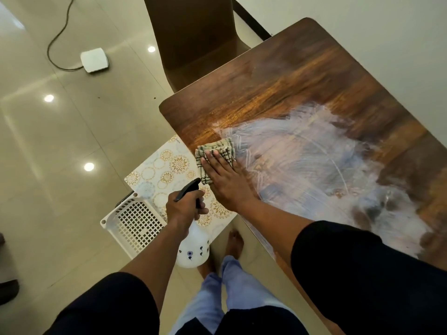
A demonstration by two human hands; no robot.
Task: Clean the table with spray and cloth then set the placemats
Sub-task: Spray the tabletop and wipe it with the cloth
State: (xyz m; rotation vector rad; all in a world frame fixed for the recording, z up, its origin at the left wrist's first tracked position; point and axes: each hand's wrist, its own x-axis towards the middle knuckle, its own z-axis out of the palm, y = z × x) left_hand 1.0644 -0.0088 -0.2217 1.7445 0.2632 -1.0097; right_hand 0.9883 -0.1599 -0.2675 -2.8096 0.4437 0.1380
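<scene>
Presently, step: you are wiping, mid-clean.
Right hand (221,176): your fingers lie flat and straight, pressing the checked cloth (216,153) onto the table (278,78) near its edge, likely to spread pressure.
Left hand (185,209): curled around the spray bottle (192,247), held off the table, presumably ready to respray.
Surface: white streaks remain.
Placemats (167,170): lying below the table edge beside a white basket (131,222), not yet set.

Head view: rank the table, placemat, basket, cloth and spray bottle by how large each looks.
1. table
2. placemat, partly hidden under the table edge
3. basket, looks close to the placemat, so unsure
4. spray bottle
5. cloth, partly under the right hand
</scene>
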